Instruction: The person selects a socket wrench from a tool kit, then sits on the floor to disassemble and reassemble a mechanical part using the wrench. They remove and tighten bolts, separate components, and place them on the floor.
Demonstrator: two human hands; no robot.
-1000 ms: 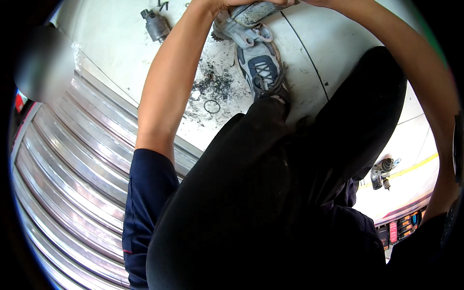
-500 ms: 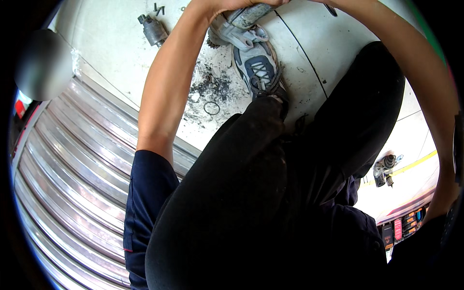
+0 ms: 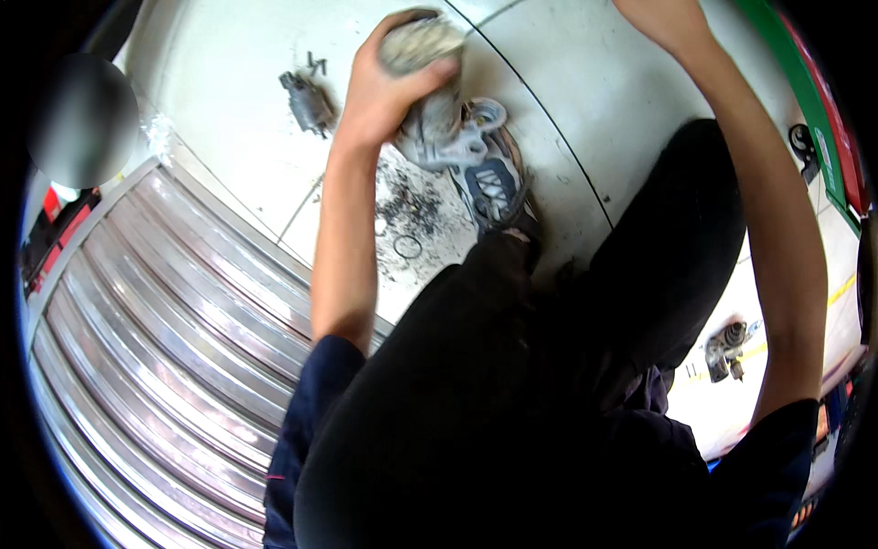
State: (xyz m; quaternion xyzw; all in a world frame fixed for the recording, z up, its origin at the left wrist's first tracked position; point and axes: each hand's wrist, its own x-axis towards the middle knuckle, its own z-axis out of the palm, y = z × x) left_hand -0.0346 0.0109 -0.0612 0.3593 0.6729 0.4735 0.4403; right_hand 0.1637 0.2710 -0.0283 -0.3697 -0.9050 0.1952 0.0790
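A dirty grey starter motor stands tilted over my grey shoe, its mounting flange with bolt holes by the toe. My left hand is wrapped around its upper end, thumb across the near side; that end is blurred by motion. Up at the top edge, away from the motor, is my right hand; its fingers are cut off by the frame. Left of the motor, a dark cylindrical solenoid lies on the floor beside small bolts.
Black debris and a thin black ring lie on the light tiles. A ribbed metal shutter fills the left. Another greasy mechanical part is at the right, near a yellow line. A green and red edge borders the far right.
My right hand has left the motor and moved to the right. The motor's upper end now shows in my left hand. The whole view has shifted slightly.
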